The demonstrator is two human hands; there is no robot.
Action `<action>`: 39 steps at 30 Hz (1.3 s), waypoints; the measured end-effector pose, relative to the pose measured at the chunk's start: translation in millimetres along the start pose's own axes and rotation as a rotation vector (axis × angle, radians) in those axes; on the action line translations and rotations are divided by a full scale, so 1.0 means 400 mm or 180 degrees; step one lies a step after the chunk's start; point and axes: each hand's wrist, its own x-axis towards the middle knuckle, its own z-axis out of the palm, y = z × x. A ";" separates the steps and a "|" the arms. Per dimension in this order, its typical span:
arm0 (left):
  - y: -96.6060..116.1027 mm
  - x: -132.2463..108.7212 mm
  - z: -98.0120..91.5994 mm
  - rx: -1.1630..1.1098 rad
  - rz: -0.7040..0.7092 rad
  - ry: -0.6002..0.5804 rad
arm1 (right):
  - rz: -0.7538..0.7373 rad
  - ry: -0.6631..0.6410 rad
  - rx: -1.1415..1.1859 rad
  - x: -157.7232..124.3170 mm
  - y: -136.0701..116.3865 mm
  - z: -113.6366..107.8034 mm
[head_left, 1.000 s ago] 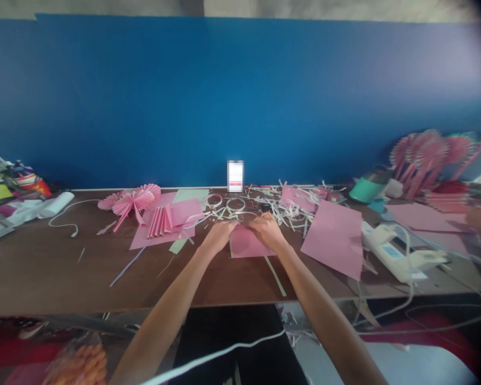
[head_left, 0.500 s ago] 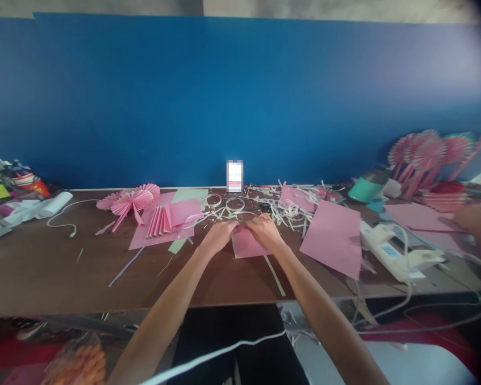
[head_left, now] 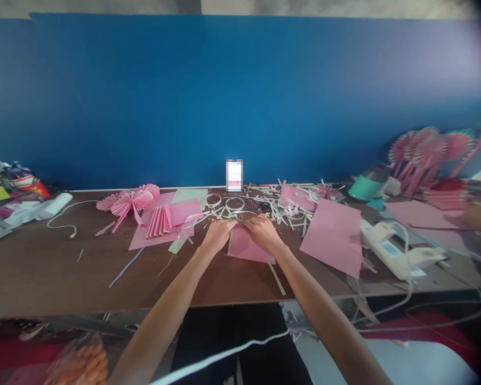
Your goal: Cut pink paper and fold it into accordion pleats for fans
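Observation:
A small pink sheet [head_left: 248, 247] lies on the brown table in front of me, its far edge under my fingers. My left hand [head_left: 220, 235] is closed on the sheet's far left corner. Beside it, my right hand [head_left: 262, 231] has its fingers bent and pressed together on the far edge. A pale green strip [head_left: 277, 279] lies near the sheet's lower right corner. Just beyond my hands are two tape rolls [head_left: 234, 203] and a heap of paper shreds [head_left: 288, 211].
Pleated pink fans [head_left: 134, 202] and folded paper lie at left. A larger pink sheet [head_left: 331, 236], a white power strip [head_left: 387, 250] with cables and a green cup [head_left: 366, 186] stand at right. Another person's blurred hand [head_left: 479, 219] is at the far right.
The small pink sheet has turned slightly, and more of its lower right part shows. My left hand has shifted slightly left.

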 end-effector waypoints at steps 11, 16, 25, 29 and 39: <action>-0.006 -0.002 -0.010 0.0032 0.0338 -0.0021 | -0.0066 -0.0084 -0.0206 -0.007 0.016 0.005; -0.012 -0.002 -0.011 -0.0016 0.0316 -0.0132 | 0.0030 -0.0141 -0.0073 -0.009 0.021 0.016; -0.038 0.002 -0.002 0.0118 -0.0683 0.0320 | 0.0448 0.0041 0.1056 -0.018 0.046 -0.004; -0.058 0.001 -0.001 0.0028 -0.0888 0.0541 | 0.0777 0.0167 0.2159 -0.022 0.075 0.001; -0.051 0.000 0.004 0.0003 -0.0289 0.1001 | 0.1505 0.0811 0.3091 -0.016 0.078 -0.002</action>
